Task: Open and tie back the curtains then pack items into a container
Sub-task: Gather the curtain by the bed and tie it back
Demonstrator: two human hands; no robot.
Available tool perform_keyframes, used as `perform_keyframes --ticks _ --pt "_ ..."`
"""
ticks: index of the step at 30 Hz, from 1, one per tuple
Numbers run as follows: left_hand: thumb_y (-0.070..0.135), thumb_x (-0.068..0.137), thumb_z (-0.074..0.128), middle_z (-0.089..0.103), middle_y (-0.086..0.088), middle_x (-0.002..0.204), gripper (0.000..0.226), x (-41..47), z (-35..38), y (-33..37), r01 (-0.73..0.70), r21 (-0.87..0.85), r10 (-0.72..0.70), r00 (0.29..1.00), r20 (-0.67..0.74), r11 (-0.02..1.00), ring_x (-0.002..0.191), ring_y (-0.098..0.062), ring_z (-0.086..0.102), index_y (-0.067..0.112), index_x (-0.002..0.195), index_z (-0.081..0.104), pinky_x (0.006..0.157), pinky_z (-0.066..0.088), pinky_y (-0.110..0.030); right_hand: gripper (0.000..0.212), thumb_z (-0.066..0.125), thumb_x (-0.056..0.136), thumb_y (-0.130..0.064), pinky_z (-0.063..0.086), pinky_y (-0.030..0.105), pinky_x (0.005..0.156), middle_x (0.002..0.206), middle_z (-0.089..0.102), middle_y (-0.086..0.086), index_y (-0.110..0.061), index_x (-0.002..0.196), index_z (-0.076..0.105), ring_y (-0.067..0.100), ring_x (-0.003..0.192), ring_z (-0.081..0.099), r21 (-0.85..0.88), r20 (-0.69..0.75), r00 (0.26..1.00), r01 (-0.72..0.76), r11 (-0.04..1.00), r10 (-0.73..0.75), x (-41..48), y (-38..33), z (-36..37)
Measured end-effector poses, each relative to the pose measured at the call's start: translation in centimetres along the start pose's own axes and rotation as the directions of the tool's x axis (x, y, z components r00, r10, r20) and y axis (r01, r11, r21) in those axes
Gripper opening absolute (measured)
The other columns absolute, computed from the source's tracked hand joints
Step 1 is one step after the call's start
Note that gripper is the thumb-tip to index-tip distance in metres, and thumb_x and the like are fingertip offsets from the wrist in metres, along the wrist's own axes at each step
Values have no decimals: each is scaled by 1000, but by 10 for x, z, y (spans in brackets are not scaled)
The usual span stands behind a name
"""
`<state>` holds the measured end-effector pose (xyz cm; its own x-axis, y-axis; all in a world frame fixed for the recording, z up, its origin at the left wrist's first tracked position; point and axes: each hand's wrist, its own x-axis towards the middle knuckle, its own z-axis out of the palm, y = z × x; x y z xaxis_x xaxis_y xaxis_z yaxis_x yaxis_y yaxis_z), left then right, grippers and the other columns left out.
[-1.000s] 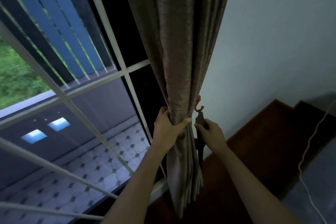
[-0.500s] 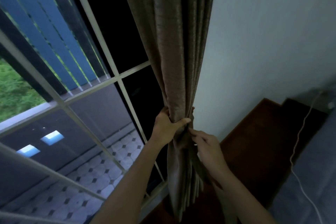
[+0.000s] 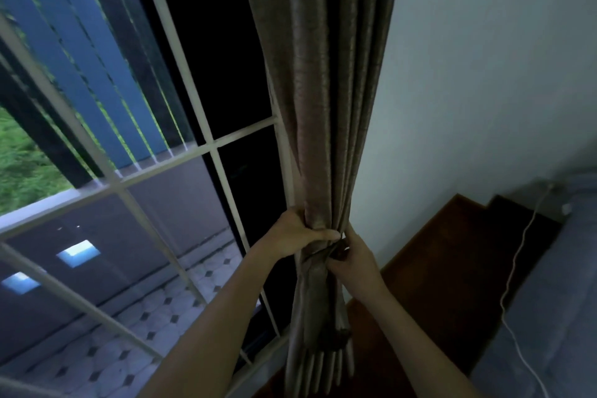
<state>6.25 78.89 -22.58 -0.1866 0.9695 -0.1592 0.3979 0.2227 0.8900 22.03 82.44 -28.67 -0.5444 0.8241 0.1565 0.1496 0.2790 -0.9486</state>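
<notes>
Two bare hands meet on the gathered curtain point(image 3: 326, 107), which hangs as one bunched column between the white window frame point(image 3: 210, 145) and the pale wall point(image 3: 484, 74). On the window side, the left hand point(image 3: 295, 234) has its grip wrapped closed round the folds, thumb lying across the front of the cloth. On the wall side, the right hand point(image 3: 355, 260) has its grip pinched on the dark tieback point(image 3: 318, 253), fingers curled at the curtain's edge just below the left thumb tip. From that pinch the tieback runs as a thin band across the front of the folds. Lower down, a dark tassel point(image 3: 342, 338) hangs against the curtain. Beside the wooden floor point(image 3: 436, 268), a white cable point(image 3: 517, 268) trails at right.
</notes>
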Motion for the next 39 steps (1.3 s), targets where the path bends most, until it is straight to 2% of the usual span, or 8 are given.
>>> perform_keyframes --ticks 8,11,14,19,25,28,32,39 --pt "47 64 84 61 16 113 70 -14 4 -3 -29 58 33 998 -60 998 105 -3 59 26 125 56 79 41 -6 25 58 79 12 38 13 50 58 57 0 -11 82 67 4 49 55 -29 -98 995 17 999 -20 4 -6 12" --pt "48 67 80 53 22 115 78 -33 15 -18 -144 103 163 963 -213 984 104 5 54 29 132 42 82 44 -6 9 66 84 -17 37 12 56 76 54 14 -12 77 65 14 66 53 -64 -119 992 -48 997 41 6 -3 16" --pt "55 69 71 48 13 106 56 -53 32 -59 -176 345 324 837 -440 922 96 -7 52 32 114 45 84 49 -33 17 72 80 -17 37 6 63 94 44 10 -5 81 60 2 80 40 -130 -160 980 -143 981 122 8 -3 13" --pt "81 68 51 58 7 96 63 -61 54 -85 11 722 424 804 -418 692 87 -13 54 26 98 56 80 40 -27 26 74 80 -24 39 8 62 97 43 6 -4 86 58 7 78 45 -153 -124 982 -163 975 145 9 -4 12" --pt "22 72 49 59 0 63 13 -54 51 -75 -47 859 603 732 -317 509 59 -22 58 16 72 60 72 43 -35 33 75 78 -38 37 6 61 97 47 2 -9 89 63 6 78 48 -191 -91 991 -118 974 103 7 -6 7" --pt "20 71 52 60 4 65 10 -57 25 -61 3 874 644 675 -360 485 64 -20 54 19 69 62 72 36 -34 55 65 62 -62 36 10 63 95 51 -4 -17 93 68 10 81 53 -214 -24 999 -52 975 48 7 -5 2" --pt "25 76 55 63 2 76 11 -38 3 -40 58 844 569 714 -408 533 76 -22 53 18 78 64 69 37 -36 52 79 64 -49 40 15 68 100 57 -2 -20 107 69 11 85 57 -191 44 998 -26 981 35 15 -2 3" --pt "5 80 58 55 -3 77 12 -13 22 -28 18 389 218 804 -553 921 66 -18 55 11 74 49 56 43 -30 40 84 69 -31 50 30 83 107 63 -7 -42 99 61 10 93 60 -144 67 995 -66 987 76 21 5 -15"
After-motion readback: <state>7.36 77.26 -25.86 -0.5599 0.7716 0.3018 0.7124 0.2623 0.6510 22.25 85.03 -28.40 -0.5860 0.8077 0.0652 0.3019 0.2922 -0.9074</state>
